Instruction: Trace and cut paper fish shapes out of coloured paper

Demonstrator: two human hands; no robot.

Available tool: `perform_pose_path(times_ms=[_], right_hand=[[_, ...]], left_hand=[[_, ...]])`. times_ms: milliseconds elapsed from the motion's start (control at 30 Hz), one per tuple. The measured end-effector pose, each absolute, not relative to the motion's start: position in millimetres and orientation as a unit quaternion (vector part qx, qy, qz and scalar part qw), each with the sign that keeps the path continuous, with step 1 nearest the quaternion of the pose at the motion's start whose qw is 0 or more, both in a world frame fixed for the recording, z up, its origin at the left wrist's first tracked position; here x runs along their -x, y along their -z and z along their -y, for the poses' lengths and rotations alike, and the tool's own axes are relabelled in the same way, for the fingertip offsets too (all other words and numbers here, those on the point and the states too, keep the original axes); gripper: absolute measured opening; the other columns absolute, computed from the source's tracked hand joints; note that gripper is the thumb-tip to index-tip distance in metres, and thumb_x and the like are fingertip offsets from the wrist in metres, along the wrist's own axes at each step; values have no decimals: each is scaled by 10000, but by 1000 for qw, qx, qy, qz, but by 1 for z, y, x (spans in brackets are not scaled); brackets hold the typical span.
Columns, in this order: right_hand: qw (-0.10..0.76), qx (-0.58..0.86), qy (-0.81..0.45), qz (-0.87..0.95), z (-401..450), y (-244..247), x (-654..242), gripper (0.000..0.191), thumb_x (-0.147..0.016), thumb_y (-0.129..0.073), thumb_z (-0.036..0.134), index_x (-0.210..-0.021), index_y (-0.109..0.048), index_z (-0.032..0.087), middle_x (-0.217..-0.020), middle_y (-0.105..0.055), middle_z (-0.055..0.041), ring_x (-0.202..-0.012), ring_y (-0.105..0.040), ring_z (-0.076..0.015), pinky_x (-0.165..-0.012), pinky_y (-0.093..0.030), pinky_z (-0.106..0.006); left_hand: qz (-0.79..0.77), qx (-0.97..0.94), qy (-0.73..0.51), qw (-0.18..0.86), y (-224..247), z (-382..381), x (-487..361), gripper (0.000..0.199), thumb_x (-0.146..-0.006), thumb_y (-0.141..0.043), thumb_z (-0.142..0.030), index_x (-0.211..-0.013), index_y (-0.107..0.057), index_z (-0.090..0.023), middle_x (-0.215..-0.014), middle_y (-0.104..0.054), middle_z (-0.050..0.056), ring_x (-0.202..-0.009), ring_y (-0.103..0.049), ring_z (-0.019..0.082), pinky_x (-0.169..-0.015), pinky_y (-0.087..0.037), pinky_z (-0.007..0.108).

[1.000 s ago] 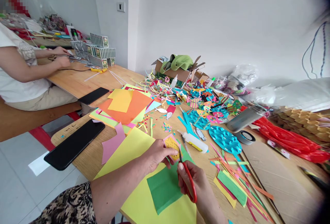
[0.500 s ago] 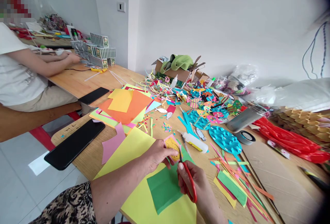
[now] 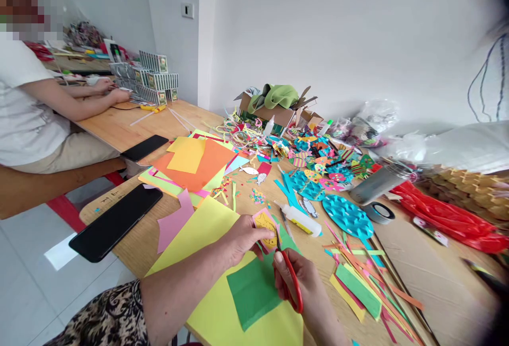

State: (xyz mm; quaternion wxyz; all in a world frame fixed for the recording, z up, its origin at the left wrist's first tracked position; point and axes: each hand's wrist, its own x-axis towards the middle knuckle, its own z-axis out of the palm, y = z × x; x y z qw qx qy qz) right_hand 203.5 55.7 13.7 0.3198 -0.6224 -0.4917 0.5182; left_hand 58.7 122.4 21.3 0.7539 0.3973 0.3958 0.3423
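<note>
My left hand (image 3: 243, 241) pinches a small piece of pink paper with a yellow fish-like cutout (image 3: 264, 222) on it, marked with dark drawn lines. In my right hand (image 3: 304, 277) is a pair of scissors with red handles (image 3: 293, 278). Their blades meet the right edge of the pink and yellow piece, beside my left thumb. Beneath both hands lie a green paper sheet (image 3: 252, 290) and a larger yellow sheet (image 3: 207, 229). A white glue bottle (image 3: 301, 221) rests on its side just beyond the scissors.
Black phones (image 3: 115, 224) and stacked coloured paper (image 3: 199, 163) lie at left. Paper strips (image 3: 366, 282), a blue oval piece (image 3: 347, 216), a metal bottle (image 3: 377, 182) and a tape roll (image 3: 379, 212) sit at right. A co-worker (image 3: 35, 107) handles something near stacked card boxes (image 3: 157, 80).
My hands, the scissors and the paper piece stay almost in place. The co-worker's hands have shifted slightly and now hold a small pale item.
</note>
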Motion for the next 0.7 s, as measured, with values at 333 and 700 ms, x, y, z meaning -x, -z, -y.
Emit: perform_pose_path(times_ms=[333, 700], right_hand=[[316, 624, -514, 497, -56, -14, -204, 486, -681, -636, 672, -636, -472, 216, -452, -554, 36, -377, -502, -122, -377, -331, -223], [326, 620, -514, 495, -55, -16, -204, 445, -696, -660, 611, -626, -463, 219, -412, -528, 51, -342, -453, -107, -362, -299, -215]], left_hand=[[-392, -404, -338, 754, -20, -123, -59, 318, -577, -679, -313, -821, -676, -111, -690, -667, 63, -520, -588, 139, -396, -379, 199], [-395, -404, -339, 752, -22, -123, -58, 328, -576, -661, -297, -836, -670, -98, -691, -665, 74, -511, -585, 139, -368, -391, 197]])
